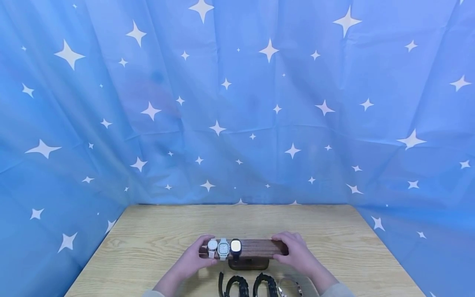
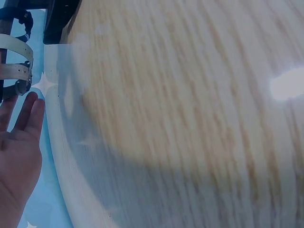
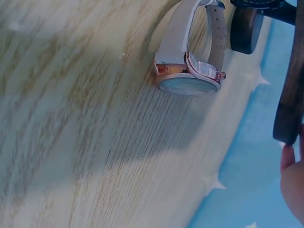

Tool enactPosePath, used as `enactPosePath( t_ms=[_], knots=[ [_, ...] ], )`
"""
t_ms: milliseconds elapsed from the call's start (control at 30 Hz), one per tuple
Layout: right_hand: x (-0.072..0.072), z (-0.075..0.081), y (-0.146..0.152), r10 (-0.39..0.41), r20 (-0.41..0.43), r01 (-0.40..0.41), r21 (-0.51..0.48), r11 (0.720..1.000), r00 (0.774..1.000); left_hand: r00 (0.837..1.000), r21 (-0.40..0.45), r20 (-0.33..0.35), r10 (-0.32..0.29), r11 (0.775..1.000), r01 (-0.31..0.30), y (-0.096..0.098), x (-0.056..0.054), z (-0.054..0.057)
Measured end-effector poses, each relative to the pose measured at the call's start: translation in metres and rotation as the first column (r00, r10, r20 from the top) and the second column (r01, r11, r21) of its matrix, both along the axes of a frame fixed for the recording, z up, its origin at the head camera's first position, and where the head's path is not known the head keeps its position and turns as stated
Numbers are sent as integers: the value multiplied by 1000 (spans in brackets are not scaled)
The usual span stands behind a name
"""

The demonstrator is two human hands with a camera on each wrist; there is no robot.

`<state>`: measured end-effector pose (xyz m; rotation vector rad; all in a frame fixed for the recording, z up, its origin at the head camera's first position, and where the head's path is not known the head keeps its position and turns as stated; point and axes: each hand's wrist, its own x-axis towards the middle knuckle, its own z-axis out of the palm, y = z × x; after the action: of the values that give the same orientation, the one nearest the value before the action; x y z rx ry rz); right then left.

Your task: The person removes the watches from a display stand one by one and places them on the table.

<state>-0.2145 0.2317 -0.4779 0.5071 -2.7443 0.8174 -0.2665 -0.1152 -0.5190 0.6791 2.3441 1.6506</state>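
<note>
A dark wooden watch stand [image 1: 259, 248] stands on the table, its bar raised on a base [image 1: 248, 265]. At the bar's left end my left hand [image 1: 191, 260] grips it, thumb in front and fingers behind. My right hand [image 1: 297, 253] holds the right end the same way. Side by side on the bar's left half sit a round white watch [image 1: 212, 245], a pale square watch [image 1: 223, 249] and a black-strapped watch with a bright face [image 1: 235, 246]. The right half of the bar bears no watch. In the right wrist view, fingertips [image 3: 287, 156] touch the bar's end.
In front of the stand, near the lower edge of the head view, are two black watches [image 1: 243, 285] [image 1: 271, 284] and a white-strapped watch [image 3: 190, 87] lying on its side. The wooden table [image 1: 167, 222] reaches back to a blue star-patterned curtain [image 1: 237, 103].
</note>
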Motion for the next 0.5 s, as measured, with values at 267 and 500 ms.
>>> enactPosePath(
  t_ms=[267, 500],
  knots=[
    [1, -2, 1, 3, -32, -3, 21, 1000, 999, 999, 18, -3, 33, 999, -33, 0, 2, 2],
    [1, -1, 1, 10, -40, -9, 18, 1000, 999, 998, 4, -20, 58, 998, -58, -8, 2, 3]
  ],
)
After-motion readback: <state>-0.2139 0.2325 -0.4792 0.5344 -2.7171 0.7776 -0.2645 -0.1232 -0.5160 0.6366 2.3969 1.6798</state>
